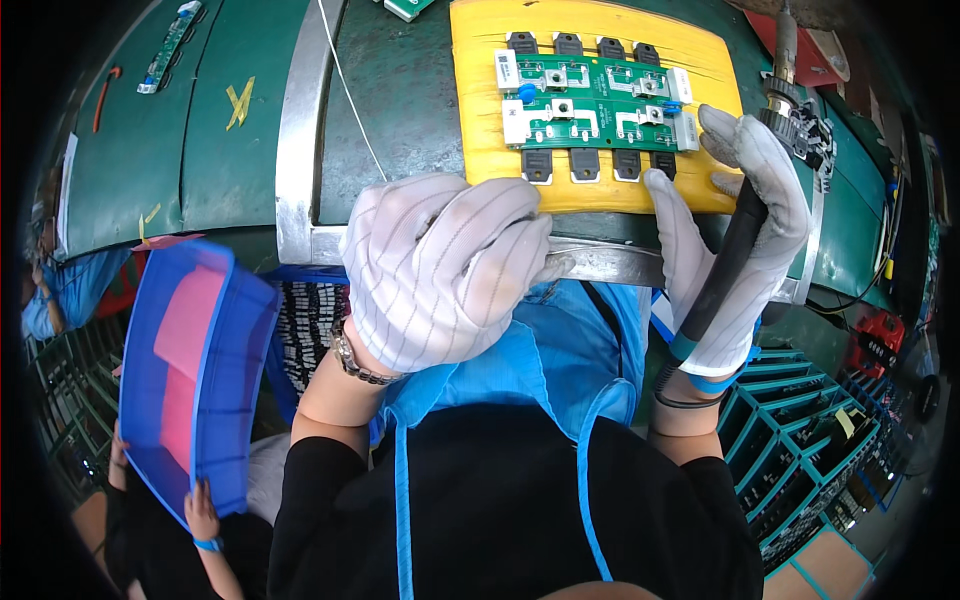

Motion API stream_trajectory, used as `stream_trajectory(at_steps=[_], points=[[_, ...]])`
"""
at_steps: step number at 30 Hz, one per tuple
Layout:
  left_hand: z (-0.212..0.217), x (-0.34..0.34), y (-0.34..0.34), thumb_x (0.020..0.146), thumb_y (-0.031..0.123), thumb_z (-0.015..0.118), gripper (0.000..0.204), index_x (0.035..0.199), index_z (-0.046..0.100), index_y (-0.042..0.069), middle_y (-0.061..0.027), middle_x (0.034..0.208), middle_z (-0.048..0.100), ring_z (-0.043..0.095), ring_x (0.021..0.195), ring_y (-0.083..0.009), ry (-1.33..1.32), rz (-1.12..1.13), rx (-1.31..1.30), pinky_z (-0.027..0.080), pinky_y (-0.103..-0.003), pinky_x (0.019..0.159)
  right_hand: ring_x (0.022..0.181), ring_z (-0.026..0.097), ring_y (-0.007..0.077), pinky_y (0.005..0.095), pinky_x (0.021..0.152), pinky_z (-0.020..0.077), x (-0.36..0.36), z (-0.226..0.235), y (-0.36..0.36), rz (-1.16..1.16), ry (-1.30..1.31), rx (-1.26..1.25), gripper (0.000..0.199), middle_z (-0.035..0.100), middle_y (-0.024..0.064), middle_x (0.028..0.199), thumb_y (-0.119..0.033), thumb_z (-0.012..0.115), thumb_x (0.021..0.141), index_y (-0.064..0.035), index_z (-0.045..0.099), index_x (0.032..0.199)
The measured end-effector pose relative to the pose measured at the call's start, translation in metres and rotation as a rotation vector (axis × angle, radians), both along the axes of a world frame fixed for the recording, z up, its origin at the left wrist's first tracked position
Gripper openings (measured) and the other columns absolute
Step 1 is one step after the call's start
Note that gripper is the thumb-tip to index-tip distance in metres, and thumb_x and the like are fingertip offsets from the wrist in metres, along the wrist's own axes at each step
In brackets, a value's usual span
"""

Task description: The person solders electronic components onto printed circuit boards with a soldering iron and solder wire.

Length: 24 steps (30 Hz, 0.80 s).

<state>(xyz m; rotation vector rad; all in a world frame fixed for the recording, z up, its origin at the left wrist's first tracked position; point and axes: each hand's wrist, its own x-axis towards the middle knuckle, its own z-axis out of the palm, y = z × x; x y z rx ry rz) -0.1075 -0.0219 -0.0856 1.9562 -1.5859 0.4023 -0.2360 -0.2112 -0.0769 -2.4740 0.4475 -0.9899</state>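
Green rectangular circuit board (588,93), ahead of hands on yellow slab (480,70), prob. light, stiff, fragile, best held by edges; white-gloved L hand (445,268) curled, contents can't tell; white-gloved R hand (765,240) spread w/ black tubular handle (726,258) across it.

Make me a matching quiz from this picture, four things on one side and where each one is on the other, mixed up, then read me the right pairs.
Things:
1. Green board assembly
2. Black tool
3. Wristwatch
4. Blue bin

Places:
A. At the wrist of the left hand
B. Gripped by another person's hand
C. On the yellow pad
D. Across the right hand

Pairs: 1-C, 2-D, 3-A, 4-B
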Motion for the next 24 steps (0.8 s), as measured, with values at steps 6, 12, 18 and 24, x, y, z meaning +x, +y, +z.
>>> stream_trajectory(at_steps=[6,12,18,24], points=[[0.001,0.001,0.000,0.086,0.028,0.074,0.022,0.102,0.066,0.016,-0.0020,0.109,0.072,0.067,0.095,-0.0215,-0.026,-0.004,0.042,0.049,-0.038,0.086,0.112,0.068,0.0248,0.0354,0.093,0.0523,0.000,-0.004,0.000,-0.028,0.014,0.021,0.061,0.066,0.0172,0.126,0.000,0.083,0.079,-0.0054,0.048,0.129],[-0.001,0.003,0.000,0.087,0.027,0.073,0.021,0.102,0.064,0.017,-0.0018,0.115,0.072,0.066,0.096,-0.0219,0.002,-0.023,0.009,0.049,-0.037,0.086,0.113,0.067,0.0246,0.0353,0.093,0.0522,-0.001,-0.003,0.001,0.025,-0.098,0.048,0.059,0.065,0.0179,0.126,0.002,0.080,0.081,-0.0053,0.048,0.130],[0.003,0.002,0.002,0.087,0.026,0.072,0.022,0.104,0.063,0.017,-0.0022,0.120,0.072,0.065,0.097,-0.0224,-0.017,-0.019,0.079,0.048,-0.037,0.085,0.111,0.068,0.0230,0.0344,0.090,0.0522,-0.002,-0.007,0.001,-0.052,-0.016,0.011,0.059,0.065,0.0172,0.127,0.000,0.081,0.082,-0.0060,0.048,0.131],[0.000,0.001,-0.001,0.083,0.025,0.075,0.025,0.102,0.061,0.018,-0.0001,0.124,0.071,0.063,0.097,-0.0196,-0.022,-0.047,0.038,0.046,-0.035,0.085,0.110,0.068,0.0230,0.0345,0.091,0.0521,0.000,-0.009,0.002,-0.036,-0.037,0.041,0.062,0.065,0.0165,0.127,-0.001,0.082,0.081,-0.0063,0.046,0.132]])
